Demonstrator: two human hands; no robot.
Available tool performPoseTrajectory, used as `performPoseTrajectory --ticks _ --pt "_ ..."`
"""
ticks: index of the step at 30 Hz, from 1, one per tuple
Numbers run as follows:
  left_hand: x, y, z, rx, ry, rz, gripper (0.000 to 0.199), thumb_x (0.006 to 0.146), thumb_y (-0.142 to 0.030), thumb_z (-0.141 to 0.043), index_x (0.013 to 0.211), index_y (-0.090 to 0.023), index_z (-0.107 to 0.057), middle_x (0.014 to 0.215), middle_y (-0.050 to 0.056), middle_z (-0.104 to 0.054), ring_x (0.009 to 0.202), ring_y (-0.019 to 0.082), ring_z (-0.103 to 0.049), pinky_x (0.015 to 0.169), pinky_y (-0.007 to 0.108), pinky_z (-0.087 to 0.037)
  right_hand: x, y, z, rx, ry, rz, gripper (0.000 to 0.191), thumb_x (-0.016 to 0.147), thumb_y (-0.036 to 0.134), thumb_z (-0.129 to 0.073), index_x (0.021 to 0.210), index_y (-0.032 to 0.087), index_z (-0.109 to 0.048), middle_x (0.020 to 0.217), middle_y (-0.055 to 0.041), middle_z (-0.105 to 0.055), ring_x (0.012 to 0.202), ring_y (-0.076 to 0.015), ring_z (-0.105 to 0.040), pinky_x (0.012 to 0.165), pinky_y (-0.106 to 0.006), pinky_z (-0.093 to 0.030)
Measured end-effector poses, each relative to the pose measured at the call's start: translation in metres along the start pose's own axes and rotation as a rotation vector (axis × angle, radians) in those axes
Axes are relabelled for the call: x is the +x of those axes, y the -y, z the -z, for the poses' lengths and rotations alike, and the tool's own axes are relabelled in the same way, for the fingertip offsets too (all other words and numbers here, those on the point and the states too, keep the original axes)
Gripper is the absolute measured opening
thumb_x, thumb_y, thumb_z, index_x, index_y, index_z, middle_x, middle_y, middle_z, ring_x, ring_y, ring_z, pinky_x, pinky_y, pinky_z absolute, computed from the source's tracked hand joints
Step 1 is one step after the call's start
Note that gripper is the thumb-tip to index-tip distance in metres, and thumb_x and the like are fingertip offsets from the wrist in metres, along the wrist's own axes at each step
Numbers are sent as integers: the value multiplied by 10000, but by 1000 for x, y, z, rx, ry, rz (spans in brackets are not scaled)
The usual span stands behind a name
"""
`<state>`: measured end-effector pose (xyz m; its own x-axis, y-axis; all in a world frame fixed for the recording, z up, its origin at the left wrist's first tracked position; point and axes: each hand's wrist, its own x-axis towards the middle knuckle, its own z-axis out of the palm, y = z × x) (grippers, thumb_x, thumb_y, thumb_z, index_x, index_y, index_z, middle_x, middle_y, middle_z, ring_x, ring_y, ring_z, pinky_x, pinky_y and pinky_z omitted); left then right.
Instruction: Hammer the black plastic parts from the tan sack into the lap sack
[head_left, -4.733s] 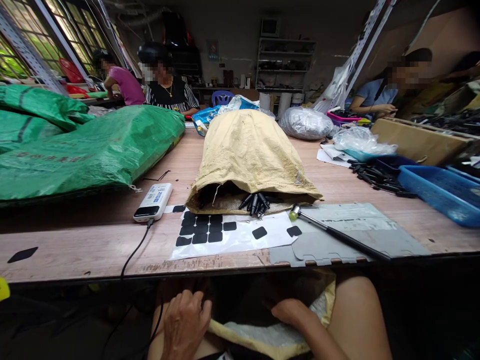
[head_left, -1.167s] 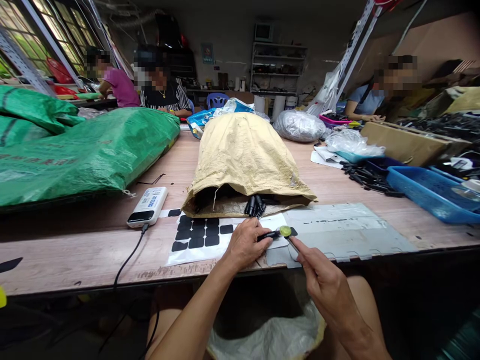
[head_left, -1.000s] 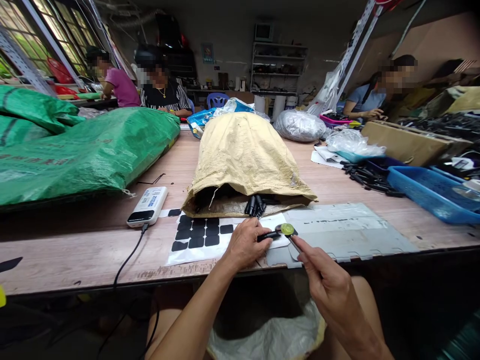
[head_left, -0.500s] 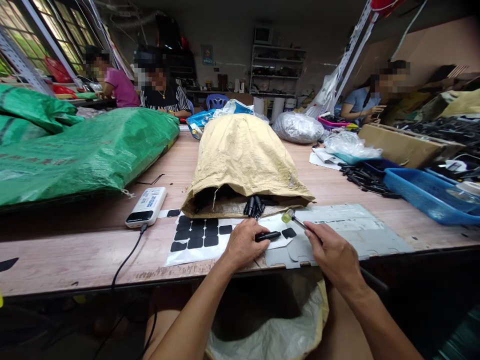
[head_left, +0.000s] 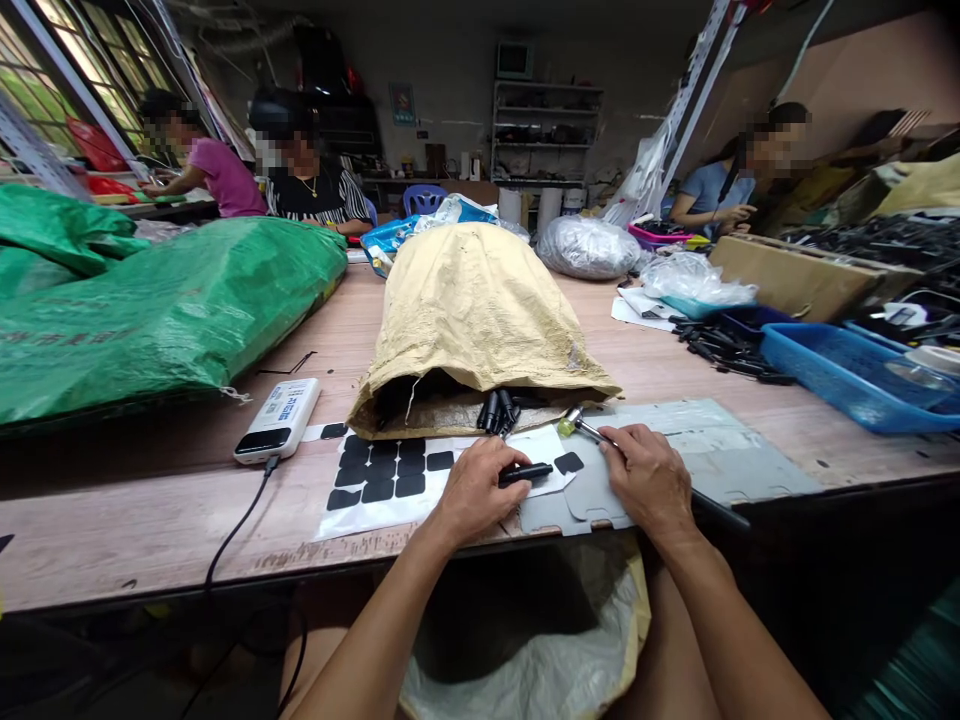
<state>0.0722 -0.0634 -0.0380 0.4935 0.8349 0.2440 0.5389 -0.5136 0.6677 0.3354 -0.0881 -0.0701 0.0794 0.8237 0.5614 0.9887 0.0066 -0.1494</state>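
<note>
A black cylindrical piece (head_left: 534,471) lies between the thumb and fingers of my left hand (head_left: 480,487), which rests over a white sheet (head_left: 442,500) bearing rows of black rounded squares (head_left: 379,470). My right hand (head_left: 646,475) grips a small hammer (head_left: 592,431) with a metal neck and a yellow-green head tip; its dark handle sticks out behind the hand. Under the hammer is a grey board (head_left: 705,450). Several black pieces (head_left: 499,411) lie at the mouth of the beige sack (head_left: 472,310). One black square (head_left: 568,463) sits between my hands.
A white power bank (head_left: 279,420) with a cable is at the left, beside a green sack (head_left: 172,310). At the right are a blue basket (head_left: 840,375) and black parts (head_left: 727,350). An open sack (head_left: 525,680) hangs below the table edge. Three people sit farther back.
My right hand has turned, and the hammer's dark handle now shows behind it, with its head lower and a little to the left. The whole view has shifted slightly.
</note>
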Motion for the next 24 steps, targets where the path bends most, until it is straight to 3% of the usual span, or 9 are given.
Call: performPoseTrajectory --ticks 3,6,8,10,12,15,17,20,24 --pt "-20 -23 3 -130 74 -48 233 845 -242 -664 1070 -249 -723 985 31 -695 961 204 -600 860 301 -444 0 0 0 21 0 -5 244 948 274 -518 1107 246 -700 961 -46 -664 916 -214 -547 779 -331 -375" --pt "-56 -46 -5 -252 328 -52 252 883 -276 -633 1117 -307 -720 1000 4 -726 937 185 -643 845 269 -461 -1 1 0 19 -16 -2 245 945 282 -515 1106 251 -697 967 -50 -664 912 -219 -547 773 -334 -378" --pt "-82 -47 -20 -265 483 -4 289 869 -309 -642 1145 -354 -715 1039 -15 -741 962 193 -661 861 267 -473 -1 1 0 16 -26 -4 243 941 285 -518 1102 254 -697 970 -49 -665 906 -219 -546 768 -336 -376" --pt "-103 -34 -42 -205 553 103 321 838 -323 -652 1149 -378 -712 1110 -22 -741 1038 221 -662 916 295 -479 -2 2 0 14 -26 -10 241 939 283 -520 1102 257 -696 971 -45 -666 904 -217 -544 765 -336 -377" --pt "-118 -12 -65 -83 551 250 341 834 -319 -616 1161 -352 -709 1152 7 -737 1098 261 -660 957 352 -484 -2 2 0 12 -24 -16 240 937 282 -524 1103 259 -697 968 -43 -666 906 -216 -543 763 -335 -379" --pt "-131 21 -92 62 570 463 409 874 -327 -532 1258 -280 -664 1233 77 -714 1187 300 -641 985 409 -494 -1 3 1 10 -22 -17 241 939 282 -525 1104 252 -698 964 -47 -665 909 -219 -547 764 -333 -385" --pt "-135 35 -103 124 592 534 433 878 -300 -514 1291 -254 -637 1259 98 -701 1209 302 -632 990 415 -494 -1 3 2 12 -24 -12 241 940 277 -524 1102 248 -699 963 -52 -665 910 -221 -548 769 -334 -388" --pt "-137 37 -104 201 588 525 432 854 -248 -525 1270 -240 -641 1243 112 -694 1194 310 -632 981 425 -486 -1 3 1 16 -34 -3 242 937 272 -525 1102 246 -700 966 -56 -663 916 -222 -543 774 -334 -388" --pt "-128 3 -74 193 593 390 337 837 -303 -590 1149 -249 -704 1138 102 -716 1091 321 -654 944 440 -475 -2 2 -1 9 -42 -1 249 938 276 -526 1114 244 -700 959 -55 -661 920 -224 -539 773 -332 -388"
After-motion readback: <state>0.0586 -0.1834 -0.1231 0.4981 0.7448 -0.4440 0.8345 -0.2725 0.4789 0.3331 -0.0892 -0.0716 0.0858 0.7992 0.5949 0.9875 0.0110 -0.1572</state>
